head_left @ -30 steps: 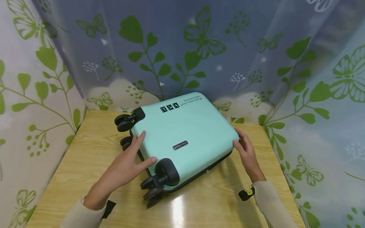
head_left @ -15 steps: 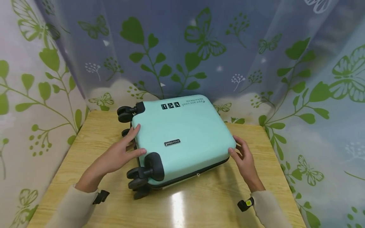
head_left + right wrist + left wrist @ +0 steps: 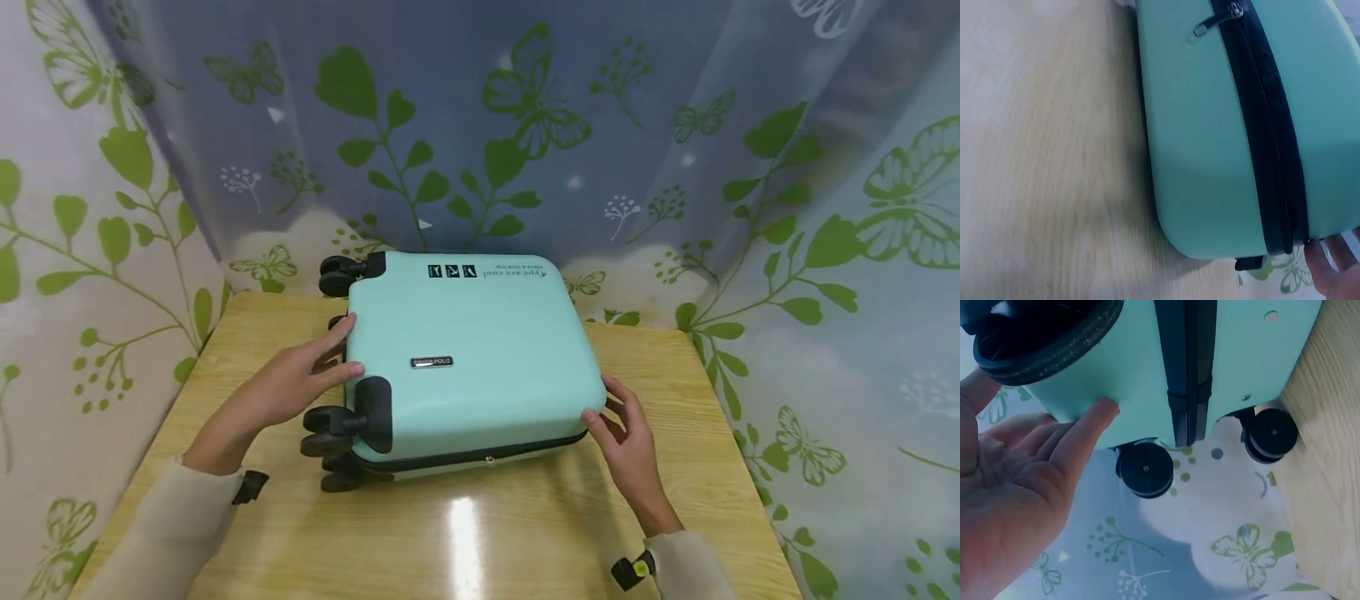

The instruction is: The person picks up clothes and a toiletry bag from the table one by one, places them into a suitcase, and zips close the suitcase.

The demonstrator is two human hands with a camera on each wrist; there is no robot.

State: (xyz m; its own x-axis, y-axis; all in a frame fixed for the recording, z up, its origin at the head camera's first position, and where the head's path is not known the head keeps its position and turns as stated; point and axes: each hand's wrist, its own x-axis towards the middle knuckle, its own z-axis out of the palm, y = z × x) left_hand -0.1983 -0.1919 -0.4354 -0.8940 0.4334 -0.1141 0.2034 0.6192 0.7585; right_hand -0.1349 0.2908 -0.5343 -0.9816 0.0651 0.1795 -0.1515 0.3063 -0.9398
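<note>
A mint-green hard-shell suitcase (image 3: 480,333) lies flat on the wooden table, black wheels (image 3: 327,431) toward the left. Its upper face carries a small name plate (image 3: 432,362), with dark symbols and lettering near the far edge. My left hand (image 3: 288,385) touches the wheeled end between two wheel mounts, fingers extended and thumb at the top edge. At the near right corner, my right hand (image 3: 628,450) rests thumb and fingers on either side of the corner. The black zip band (image 3: 1260,125) runs round the side, with a zipper pull (image 3: 1217,19).
The wooden table (image 3: 525,533) extends in front of the suitcase and to both sides. Curtains (image 3: 570,133) printed with leaves and butterflies stand close behind the table and along its left and right.
The suitcase has turned clockwise on the table, its near wheeled corner swinging left and its long edge now nearly level across the view. Both hands have moved along with it.
</note>
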